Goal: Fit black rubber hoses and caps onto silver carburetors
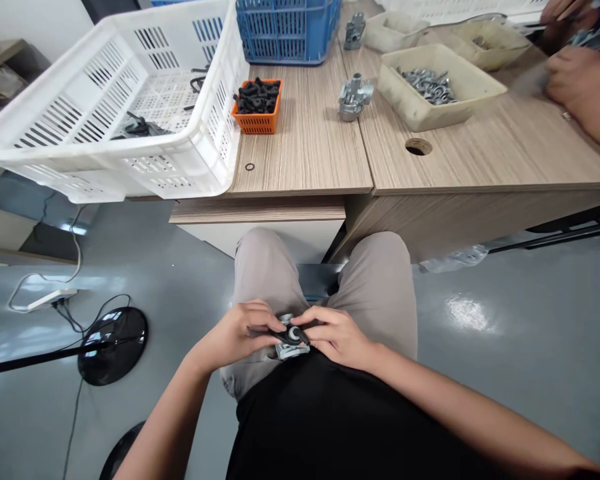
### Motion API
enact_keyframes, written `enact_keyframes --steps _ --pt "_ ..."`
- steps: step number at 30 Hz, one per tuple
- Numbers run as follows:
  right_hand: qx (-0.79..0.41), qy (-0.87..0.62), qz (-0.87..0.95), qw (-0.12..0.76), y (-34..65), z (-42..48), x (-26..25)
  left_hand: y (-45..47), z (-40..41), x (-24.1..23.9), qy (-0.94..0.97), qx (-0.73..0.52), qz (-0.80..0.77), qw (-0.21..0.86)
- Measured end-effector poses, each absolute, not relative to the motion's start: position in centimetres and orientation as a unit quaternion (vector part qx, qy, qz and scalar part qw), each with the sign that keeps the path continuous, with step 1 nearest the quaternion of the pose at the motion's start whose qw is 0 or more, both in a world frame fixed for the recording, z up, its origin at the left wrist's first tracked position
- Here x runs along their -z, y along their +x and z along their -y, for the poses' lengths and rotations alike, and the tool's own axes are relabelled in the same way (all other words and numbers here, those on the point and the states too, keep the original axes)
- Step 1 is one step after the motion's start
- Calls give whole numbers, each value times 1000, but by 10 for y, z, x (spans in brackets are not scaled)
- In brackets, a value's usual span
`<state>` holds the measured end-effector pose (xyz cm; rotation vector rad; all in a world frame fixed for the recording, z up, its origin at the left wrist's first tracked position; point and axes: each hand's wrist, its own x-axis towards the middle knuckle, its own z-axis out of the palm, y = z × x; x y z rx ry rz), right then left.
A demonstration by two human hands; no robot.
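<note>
Over my lap I hold a small grey cast-metal part (291,345) with a black rubber piece on top of it. My left hand (243,331) grips it from the left, fingers curled round it. My right hand (336,335) closes on it from the right, fingertips pressing at the black piece. Both hands rest on my thighs, below the desk's front edge. Most of the part's body is hidden by my fingers.
The wooden desk (305,160) carries an orange basket of black rubber pieces (257,105), a white crate (115,100), a blue crate (287,30), two more metal parts (354,98), beige trays of metal fittings (433,87) and a loose black ring (250,167). Another person's hands (583,80) work at the far right. A fan base (113,343) stands on the floor.
</note>
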<state>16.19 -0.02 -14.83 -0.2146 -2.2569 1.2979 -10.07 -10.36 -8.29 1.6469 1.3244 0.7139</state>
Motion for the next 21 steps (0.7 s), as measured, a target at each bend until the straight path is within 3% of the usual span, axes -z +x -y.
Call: enact_keyframes --steps 4,9,21 --pt "-461 -97 831 295 155 -5 167 -96 106 102 622 -328 -562 437" --pt "-476 -165 805 313 151 -9 182 -72 108 135 585 -393 -616 352" --pt "-682 -246 657 207 153 -10 185 -65 112 148 582 -408 -620 332"
